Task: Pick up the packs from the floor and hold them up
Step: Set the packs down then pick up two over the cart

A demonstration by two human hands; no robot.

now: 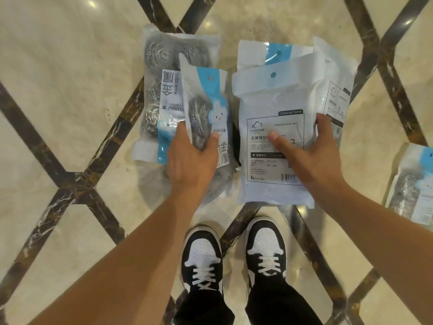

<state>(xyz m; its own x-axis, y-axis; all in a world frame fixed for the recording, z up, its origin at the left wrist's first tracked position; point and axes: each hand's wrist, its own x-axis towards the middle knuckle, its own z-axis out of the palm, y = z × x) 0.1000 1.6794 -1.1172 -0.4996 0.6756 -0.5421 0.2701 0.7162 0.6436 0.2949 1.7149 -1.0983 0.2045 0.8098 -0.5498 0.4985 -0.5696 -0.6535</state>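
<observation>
your left hand [191, 158] grips one clear plastic pack of steel scourers [206, 127]; your right hand [314, 156] clasps a stack of white-backed packs [276, 106]. two more packs [157, 90] lie on the marble floor [58, 66], so you're roughly midway.

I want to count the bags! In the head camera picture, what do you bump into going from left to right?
Scrubber pack on the floor → left hand gripping a rabbit pack → right hand holding a stack of packs → pack at the right edge.
</observation>
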